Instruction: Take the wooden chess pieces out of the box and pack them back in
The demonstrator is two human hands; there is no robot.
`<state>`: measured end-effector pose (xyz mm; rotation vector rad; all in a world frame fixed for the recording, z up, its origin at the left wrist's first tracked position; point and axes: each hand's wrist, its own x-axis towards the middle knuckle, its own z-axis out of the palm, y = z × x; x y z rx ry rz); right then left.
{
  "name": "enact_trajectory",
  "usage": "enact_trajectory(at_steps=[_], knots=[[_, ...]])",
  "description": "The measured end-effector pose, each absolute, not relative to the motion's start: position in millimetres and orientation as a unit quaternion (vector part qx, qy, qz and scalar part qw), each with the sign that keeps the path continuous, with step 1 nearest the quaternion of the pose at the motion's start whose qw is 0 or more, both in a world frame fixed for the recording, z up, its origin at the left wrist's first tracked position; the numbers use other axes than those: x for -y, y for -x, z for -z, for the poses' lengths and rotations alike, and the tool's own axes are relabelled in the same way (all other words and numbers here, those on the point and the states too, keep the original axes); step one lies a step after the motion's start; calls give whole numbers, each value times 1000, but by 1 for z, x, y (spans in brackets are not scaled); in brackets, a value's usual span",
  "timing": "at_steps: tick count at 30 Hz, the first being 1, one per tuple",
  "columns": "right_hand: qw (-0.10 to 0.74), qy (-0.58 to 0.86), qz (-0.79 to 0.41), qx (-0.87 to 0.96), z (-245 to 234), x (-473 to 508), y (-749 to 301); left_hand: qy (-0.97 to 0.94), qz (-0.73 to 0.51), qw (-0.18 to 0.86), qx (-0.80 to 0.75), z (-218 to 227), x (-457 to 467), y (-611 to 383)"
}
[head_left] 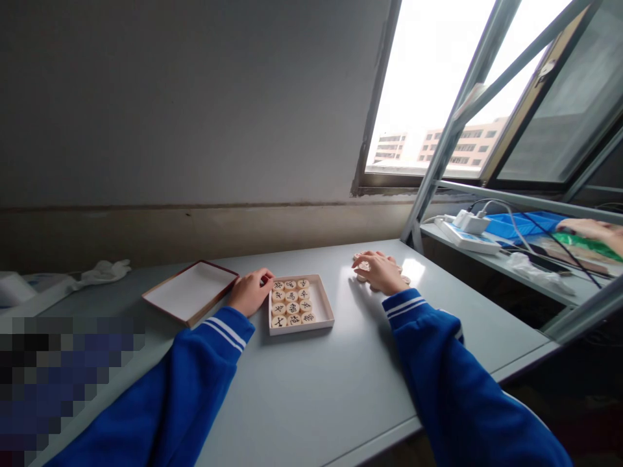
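Observation:
A shallow white box (pixel 325 305) on the grey table (pixel 311 389) holds several round wooden chess pieces (pixel 291 301) with black characters, filling its left part. My left hand (pixel 250 291) rests curled against the box's left rim, fingertips touching the top-left piece. My right hand (pixel 379 271) lies palm down over a small pile of loose wooden pieces (pixel 361 267) on the table to the right of the box, its fingers bent over them. Both arms wear blue sleeves with white stripes.
The box lid (pixel 191 291), red-edged and white inside, lies left of the box. White gloves (pixel 102 271) lie at the far left by the wall. A metal shelf frame (pixel 438 162) stands on the right, with a power strip (pixel 466 233), cables and another person's hand (pixel 591 230).

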<state>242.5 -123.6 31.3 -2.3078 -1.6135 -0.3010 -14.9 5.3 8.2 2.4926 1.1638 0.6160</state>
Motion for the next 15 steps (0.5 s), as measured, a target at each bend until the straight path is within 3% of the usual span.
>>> enact_trajectory(at_steps=[4, 9, 15], knots=[[217, 677, 24, 703, -39, 123, -217, -874, -211, 162, -408, -9, -4, 15], [135, 577, -127, 795, -40, 125, -173, -871, -217, 157, -411, -9, -4, 15], [135, 593, -90, 789, -40, 128, -163, -870, -213, 154, -418, -9, -5, 14]])
